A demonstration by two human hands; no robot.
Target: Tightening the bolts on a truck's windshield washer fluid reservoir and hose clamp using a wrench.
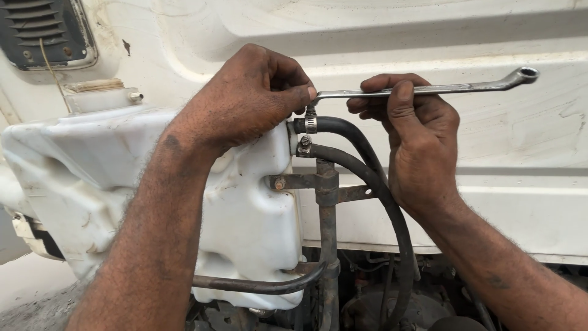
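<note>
My right hand (411, 132) grips the shaft of a long metal ring spanner (453, 89), held level, its free ring end out at the right. The spanner's other end sits over the upper metal hose clamp (310, 122), where my left hand (248, 98) pinches it between thumb and fingertips. That clamp holds a black rubber hose (349, 132) onto a white plastic tank (104, 178). A second clamp (304, 146) and hose (392, 214) sit just below.
A rusty metal bracket and upright post (326, 202) carry the tank against a white vehicle body panel (490, 37). A dark vent grille (37, 27) is at the top left. Dark engine parts (373, 300) lie underneath.
</note>
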